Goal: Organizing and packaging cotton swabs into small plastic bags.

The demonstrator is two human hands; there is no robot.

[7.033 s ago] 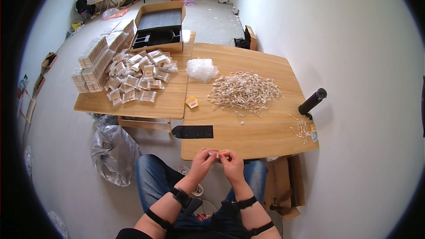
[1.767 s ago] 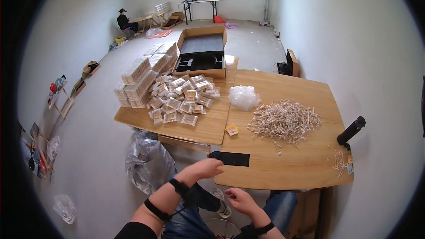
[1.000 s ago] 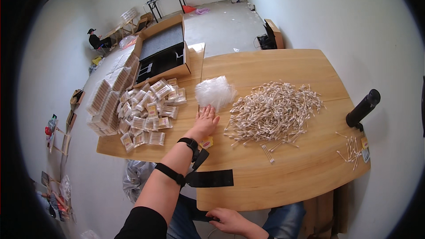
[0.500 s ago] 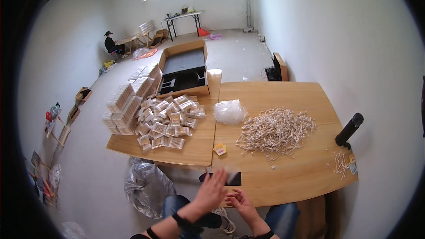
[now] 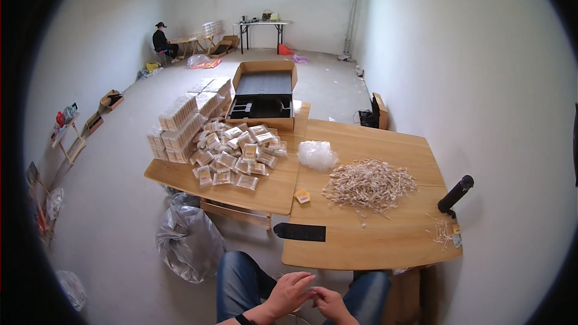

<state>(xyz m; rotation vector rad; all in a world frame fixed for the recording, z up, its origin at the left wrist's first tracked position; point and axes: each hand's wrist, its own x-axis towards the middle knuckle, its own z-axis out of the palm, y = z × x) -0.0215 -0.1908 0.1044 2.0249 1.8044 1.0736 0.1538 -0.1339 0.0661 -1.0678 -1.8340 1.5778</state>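
Note:
My left hand (image 5: 290,292) is over my lap, its fingers stretched out and nothing visible in them. Beside it, my right hand (image 5: 329,304) has loosely bent fingers that meet the left hand's fingertips; it looks open and bare. Both are below the near edge of the wooden table (image 5: 373,256). Nearest on the tabletop lies a flat black strip (image 5: 301,232), jutting past the left edge. Farther in are a heap of loose cotton swabs (image 5: 370,185), a small yellow card packet (image 5: 302,196) and a pile of clear plastic bags (image 5: 318,155).
Left of the swabs are a heap of bagged swab packs (image 5: 238,150), stacked packs (image 5: 180,126) and an open cardboard box (image 5: 263,123). A black bottle (image 5: 456,194) stands at the right edge near stray swabs (image 5: 444,235). A grey plastic bag (image 5: 189,241) sits on the floor. A person (image 5: 161,41) sits far off.
Both hands have dropped from the table's near edge to my lap and come together. The whole view has shifted, and the black strip now shows uncovered.

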